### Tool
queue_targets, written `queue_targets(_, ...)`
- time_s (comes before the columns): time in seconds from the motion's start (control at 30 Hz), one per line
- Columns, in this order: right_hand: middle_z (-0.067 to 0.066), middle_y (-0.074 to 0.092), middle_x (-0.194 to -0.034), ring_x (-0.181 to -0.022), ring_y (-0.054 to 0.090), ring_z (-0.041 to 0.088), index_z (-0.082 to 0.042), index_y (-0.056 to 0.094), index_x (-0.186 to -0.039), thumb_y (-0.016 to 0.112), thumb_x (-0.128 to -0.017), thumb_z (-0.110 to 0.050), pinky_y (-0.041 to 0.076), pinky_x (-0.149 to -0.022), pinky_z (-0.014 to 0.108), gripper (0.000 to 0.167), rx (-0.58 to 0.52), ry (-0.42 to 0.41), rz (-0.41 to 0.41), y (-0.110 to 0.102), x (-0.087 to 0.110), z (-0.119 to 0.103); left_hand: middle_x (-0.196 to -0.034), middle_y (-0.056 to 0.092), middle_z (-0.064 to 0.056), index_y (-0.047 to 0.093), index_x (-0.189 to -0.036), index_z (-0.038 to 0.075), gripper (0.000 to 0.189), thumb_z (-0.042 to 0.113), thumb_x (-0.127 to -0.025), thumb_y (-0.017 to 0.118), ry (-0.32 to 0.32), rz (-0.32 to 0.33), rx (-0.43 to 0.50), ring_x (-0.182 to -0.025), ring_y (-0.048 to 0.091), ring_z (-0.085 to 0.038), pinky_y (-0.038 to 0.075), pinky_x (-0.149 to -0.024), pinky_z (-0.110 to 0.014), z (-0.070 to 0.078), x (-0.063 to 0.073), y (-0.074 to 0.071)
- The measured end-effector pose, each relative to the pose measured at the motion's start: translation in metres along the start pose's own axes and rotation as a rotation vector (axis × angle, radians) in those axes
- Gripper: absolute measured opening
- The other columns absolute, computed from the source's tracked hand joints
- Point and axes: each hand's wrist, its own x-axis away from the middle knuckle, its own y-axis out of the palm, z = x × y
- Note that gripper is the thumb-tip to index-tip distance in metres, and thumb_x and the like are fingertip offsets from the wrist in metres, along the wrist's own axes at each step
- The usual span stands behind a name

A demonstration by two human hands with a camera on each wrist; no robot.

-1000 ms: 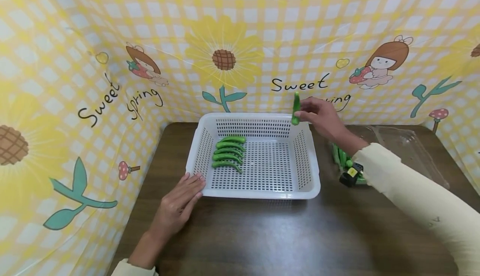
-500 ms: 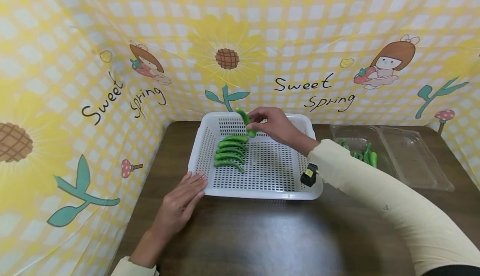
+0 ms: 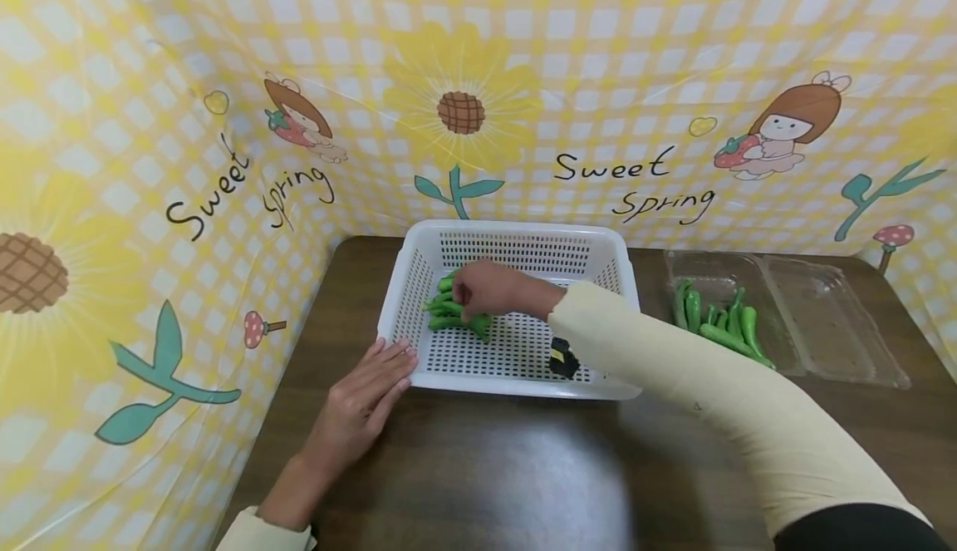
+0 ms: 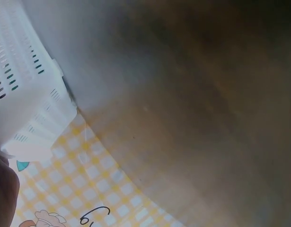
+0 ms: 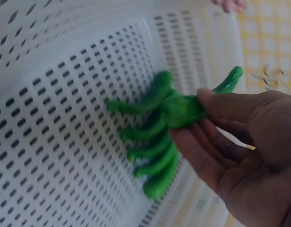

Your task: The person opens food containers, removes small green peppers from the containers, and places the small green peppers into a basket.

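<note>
In the head view my right hand (image 3: 493, 289) is inside the white perforated basket (image 3: 516, 386), over its left part. The right wrist view shows thumb and fingers pinching a green chili pepper (image 5: 183, 111) just above a row of several curved green chili peppers (image 5: 157, 153) on the basket floor. From the head camera the hand covers part of that row. My left hand (image 3: 362, 401) rests its extended fingers on the basket's front-left corner. Only a dark edge of the left hand (image 4: 4, 191) appears in the left wrist view, beside the basket (image 4: 34, 101).
An open clear plastic clamshell box (image 3: 837, 327) lies right of the basket, with several green chili peppers (image 3: 725, 339) in its left half. Behind and to the left, a yellow checked cloth (image 3: 359, 160) borders the dark wooden table (image 3: 523, 468). A small black device (image 3: 562, 358) hangs at the right wrist.
My right hand has carried the chili pepper leftward from the basket's back-right corner, then down into the basket over the row. The left hand has stayed on the corner.
</note>
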Motion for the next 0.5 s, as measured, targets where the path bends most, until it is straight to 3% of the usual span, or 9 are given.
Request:
queue_targets(0.17, 0.0, 0.07, -0.086, -0.072, 0.056, 0.008, -0.009, 0.073, -0.097, 0.079, -0.09, -0.01, 0.056, -0.068, 0.019, 0.01, 0.215, 0.014, -0.079, 0.02, -0.007, -0.021, -0.123, 0.074, -0.019, 0.072, -0.124, 0.0, 0.03, 0.019, -0.104, 0.062, 0.027, 0.012, -0.004, -0.123, 0.068, -0.034, 0.04, -0.124, -0.043, 0.0, 0.0, -0.001)
queue_targets(0.3, 0.001, 0.073, -0.094, -0.075, 0.061, 0.01, -0.01, 0.071, -0.103, 0.076, -0.09, -0.007, 0.061, -0.076, 0.022, 0.014, 0.338, 0.017, -0.081, 0.03, -0.011, -0.028, -0.122, 0.074, -0.019, 0.072, -0.125, 0.001, 0.029, 0.019, -0.104, 0.062, 0.041, 0.017, -0.009, -0.122, 0.068, -0.035, 0.042, -0.123, -0.044, 0.0, -0.001, -0.002)
queue_targets(0.5, 0.003, 0.073, -0.1, -0.08, 0.066, 0.013, -0.011, 0.071, -0.107, 0.075, -0.09, -0.005, 0.062, -0.077, 0.022, 0.019, 0.356, 0.038, -0.114, 0.036, -0.019, -0.029, -0.125, 0.073, -0.017, 0.071, -0.128, 0.004, 0.029, 0.015, -0.101, 0.066, 0.007, -0.013, -0.023, -0.123, 0.068, -0.035, 0.042, -0.123, -0.045, 0.003, 0.001, -0.003)
